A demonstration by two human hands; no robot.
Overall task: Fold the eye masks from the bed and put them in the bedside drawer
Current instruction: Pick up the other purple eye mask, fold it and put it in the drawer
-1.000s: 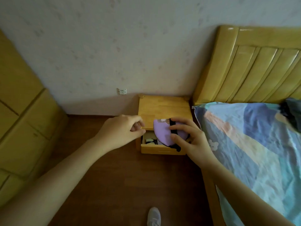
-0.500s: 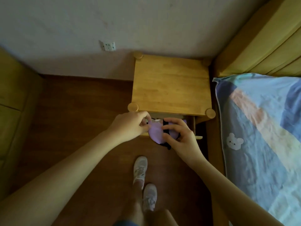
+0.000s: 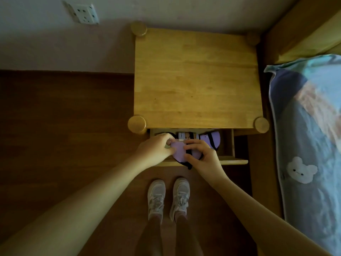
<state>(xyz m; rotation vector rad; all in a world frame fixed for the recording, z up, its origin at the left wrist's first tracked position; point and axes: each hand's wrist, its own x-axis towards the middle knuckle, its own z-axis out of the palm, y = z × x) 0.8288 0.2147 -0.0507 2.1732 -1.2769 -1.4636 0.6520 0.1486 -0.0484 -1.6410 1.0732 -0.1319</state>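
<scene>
Second mask [image 3: 212, 140], small box [image 3: 184, 136] in drawer [image 3: 228, 145]

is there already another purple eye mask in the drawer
Yes, a second purple eye mask lies in the open drawer, right of the one both hands hold.

- Left hand [image 3: 156, 149]: bare forearm reaching in from seven o'clock, fingers curled, thumb and fingertips pinching the left edge of a folded lilac fabric eye mask with black strap [image 3: 180, 153].
- Right hand [image 3: 204, 159]: bare forearm from five o'clock, fingers curled over the mask's right half, thumb beneath.
</scene>
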